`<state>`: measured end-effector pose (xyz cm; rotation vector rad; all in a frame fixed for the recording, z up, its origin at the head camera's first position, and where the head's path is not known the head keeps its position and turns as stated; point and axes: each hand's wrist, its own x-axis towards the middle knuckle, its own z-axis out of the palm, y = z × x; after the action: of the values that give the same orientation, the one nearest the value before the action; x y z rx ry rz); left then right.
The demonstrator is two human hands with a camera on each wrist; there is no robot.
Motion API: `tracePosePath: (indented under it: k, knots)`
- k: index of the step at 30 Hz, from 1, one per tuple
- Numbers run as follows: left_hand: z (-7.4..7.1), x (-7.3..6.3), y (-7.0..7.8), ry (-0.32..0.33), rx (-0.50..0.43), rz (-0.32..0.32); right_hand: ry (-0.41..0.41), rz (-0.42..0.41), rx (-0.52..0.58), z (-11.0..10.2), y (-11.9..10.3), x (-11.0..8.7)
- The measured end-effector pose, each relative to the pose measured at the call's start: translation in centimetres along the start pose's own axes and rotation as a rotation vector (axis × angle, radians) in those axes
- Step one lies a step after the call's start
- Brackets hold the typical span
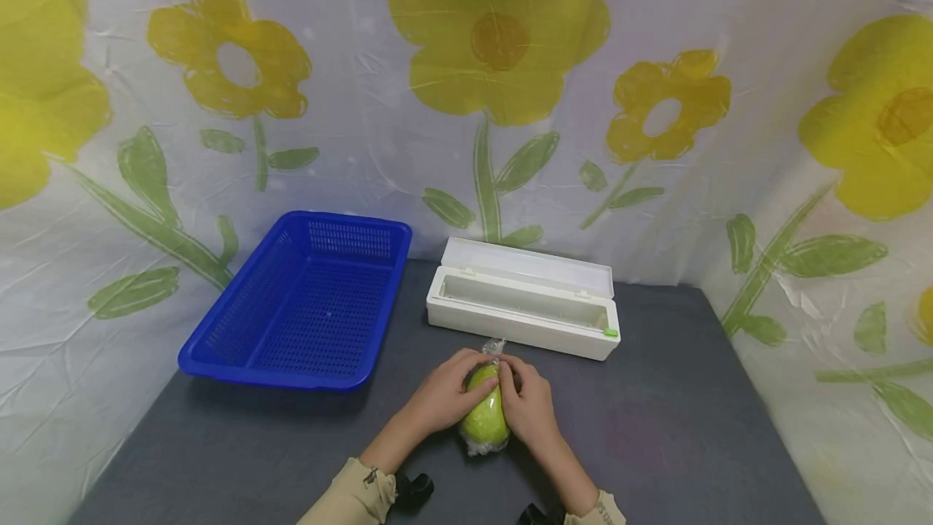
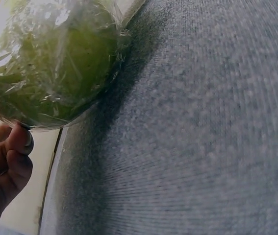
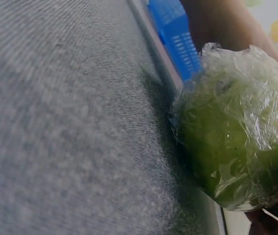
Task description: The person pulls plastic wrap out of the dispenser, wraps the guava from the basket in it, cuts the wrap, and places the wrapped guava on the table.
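A yellow-green, pear-shaped fruit (image 1: 484, 418) is wrapped in clear cling film (image 1: 494, 346), which bunches up at its far end and crinkles at the near end. My left hand (image 1: 450, 391) holds it from the left, thumb lying across the top. From the right, my right hand (image 1: 528, 399) grips it, and both hands' fingertips meet near the bunched film. In the left wrist view the wrapped fruit (image 2: 55, 63) is close over the grey cloth, with curled fingers (image 2: 18, 142) beneath its edge. The right wrist view shows glossy, wrinkled film around the fruit (image 3: 237, 142).
Just beyond my hands stands a long white box (image 1: 510, 326) with its lid (image 1: 528, 264) raised and a small green piece (image 1: 610, 332) at its right end. A blue plastic basket (image 1: 364, 367) is at the left. Grey cloth (image 1: 656, 428) covers the table; a flowered curtain (image 1: 350, 144) surrounds it.
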<state>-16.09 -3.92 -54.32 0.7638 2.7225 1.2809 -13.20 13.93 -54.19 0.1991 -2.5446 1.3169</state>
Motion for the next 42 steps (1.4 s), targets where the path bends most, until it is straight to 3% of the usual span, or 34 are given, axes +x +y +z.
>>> tracePosePath:
  k: [4, 10, 19, 25, 30, 35, 42]
  knots:
    - [0.07, -0.01, 0.1, 0.008, 0.04, 0.007, 0.081, -0.068, -0.055, 0.04, -0.07, -0.11]
    - [0.26, 0.13, 0.1, -0.056, 0.132, 0.011, 0.085, -0.108, -0.091, 0.18, -0.02, -0.26]
    - [-0.19, 0.39, 0.13, -0.09, 0.079, 0.015, 0.083, -0.098, -0.109, 0.33, 0.08, -0.09]
    - [-0.17, 0.06, 0.11, -0.064, 0.116, 0.022, 0.038, -0.162, -0.093, 0.2, -0.17, -0.16]
    - [-0.22, -0.12, 0.17, -0.068, 0.133, 0.055, -0.075, -0.19, -0.047, -0.09, -0.13, 0.13]
    - [-0.34, -0.25, 0.17, -0.057, 0.129, 0.096, -0.182, -0.126, -0.012, -0.25, -0.08, 0.47]
    - [-0.3, -0.53, 0.1, -0.039, 0.1, 0.091, -0.162, 0.026, 0.021, -0.05, 0.03, 0.37]
